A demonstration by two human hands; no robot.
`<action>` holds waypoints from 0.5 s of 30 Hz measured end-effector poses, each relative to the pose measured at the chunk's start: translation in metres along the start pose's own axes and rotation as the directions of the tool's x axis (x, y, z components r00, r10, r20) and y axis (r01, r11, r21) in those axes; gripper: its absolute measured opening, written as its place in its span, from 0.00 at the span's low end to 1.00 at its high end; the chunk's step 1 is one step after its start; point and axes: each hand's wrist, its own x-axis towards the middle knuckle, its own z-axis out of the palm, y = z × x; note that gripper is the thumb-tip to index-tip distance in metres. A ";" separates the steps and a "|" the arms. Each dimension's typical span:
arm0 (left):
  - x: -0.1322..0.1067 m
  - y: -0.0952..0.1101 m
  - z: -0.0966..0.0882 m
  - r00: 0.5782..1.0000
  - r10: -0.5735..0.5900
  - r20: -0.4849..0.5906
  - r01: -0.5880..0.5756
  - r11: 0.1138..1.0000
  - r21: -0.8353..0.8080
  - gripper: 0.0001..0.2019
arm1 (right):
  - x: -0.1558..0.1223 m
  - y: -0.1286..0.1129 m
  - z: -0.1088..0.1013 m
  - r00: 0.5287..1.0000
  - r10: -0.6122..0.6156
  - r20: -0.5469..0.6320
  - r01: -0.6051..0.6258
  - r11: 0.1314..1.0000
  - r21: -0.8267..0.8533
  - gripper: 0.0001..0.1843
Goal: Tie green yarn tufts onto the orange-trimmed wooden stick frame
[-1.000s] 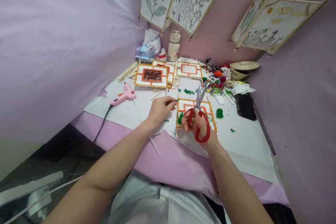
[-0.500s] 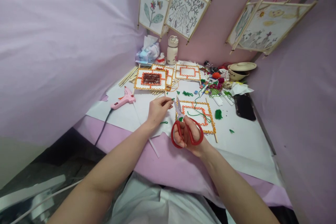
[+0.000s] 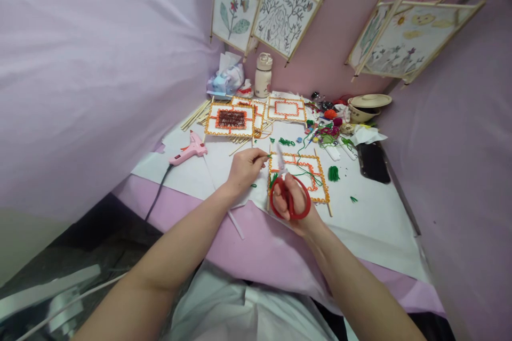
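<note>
Between the thumb and fingers of my left hand [image 3: 246,169] is pinched a small piece of green yarn [image 3: 269,156]. My right hand [image 3: 298,205] grips red-handled scissors [image 3: 281,162], their blades together and pointing away from me. Below the scissors lies a frame [image 3: 325,192] of sticks edged with yellow and orange yarn loops. A green strand [image 3: 310,171] trails across that frame. A small green loop [image 3: 253,186] rests on the white sheet near my left wrist. To the right of the frame sits a wound green yarn bundle [image 3: 333,173].
A pink glue gun [image 3: 190,150] with a cord lies at left. More decorated frames [image 3: 250,130] and a bottle [image 3: 263,77] stand behind. At right are a phone [image 3: 373,162], tangled yarn [image 3: 328,130] and a lidded bowl [image 3: 364,112]. Pictures [image 3: 286,13] hang above.
The scissors have closed, and my right hand has shifted slightly right. My left hand has moved a little right and down with the green yarn.
</note>
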 end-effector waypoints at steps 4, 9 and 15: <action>0.004 -0.006 -0.005 1.000 -0.008 -0.024 0.009 0.999 0.036 0.06 | 0.000 -0.016 -0.007 0.965 -0.226 -0.132 0.228 0.974 -0.006 0.27; 0.016 -0.011 -0.026 0.977 0.133 -0.166 -0.100 0.976 0.194 0.07 | 0.002 -0.016 -0.013 0.964 -0.255 -0.077 0.250 0.966 -0.070 0.26; 0.025 -0.030 -0.034 0.988 0.138 0.072 -0.155 0.898 0.411 0.10 | 0.003 -0.009 -0.014 0.966 -0.255 -0.047 0.247 0.961 -0.124 0.23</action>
